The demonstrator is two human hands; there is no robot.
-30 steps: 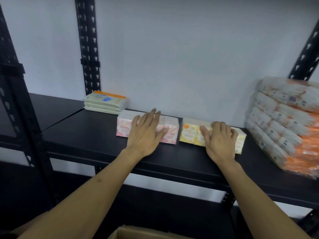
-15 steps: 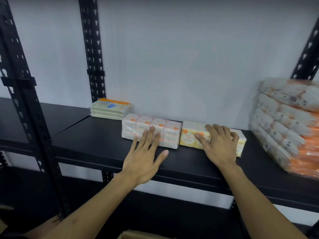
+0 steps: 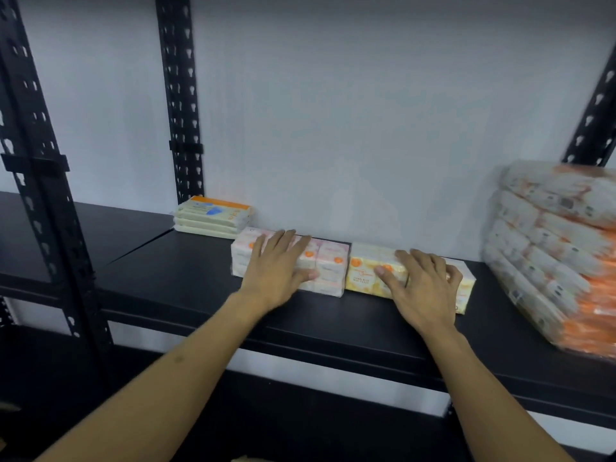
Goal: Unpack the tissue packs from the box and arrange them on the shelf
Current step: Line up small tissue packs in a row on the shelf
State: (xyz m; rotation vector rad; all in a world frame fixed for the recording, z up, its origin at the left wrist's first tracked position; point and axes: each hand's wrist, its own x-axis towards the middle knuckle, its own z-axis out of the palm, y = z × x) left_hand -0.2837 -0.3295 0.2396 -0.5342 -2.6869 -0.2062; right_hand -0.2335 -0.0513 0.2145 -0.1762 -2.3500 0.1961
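Observation:
Two tissue packs lie side by side on the black shelf (image 3: 173,278), close to the white wall. My left hand (image 3: 278,271) lies flat with straight fingers on the pink tissue pack (image 3: 330,271). My right hand (image 3: 421,285) rests on the yellow tissue pack (image 3: 365,273), its fingers spread over the top and bent a little at the far edge. The two packs touch end to end. The box is out of sight, apart from a brown sliver at the bottom edge.
A stack of flat cream tissue packs (image 3: 213,216) sits behind the pink pack, against the wall. A tall bundle of orange-and-white packs (image 3: 560,251) fills the shelf's right end. Black perforated uprights (image 3: 180,105) stand left and right. A lower shelf extends left.
My left hand has gone from the shelf in front of the pink pack back onto its top. The right hand stays on the yellow pack. The view has risen slightly.

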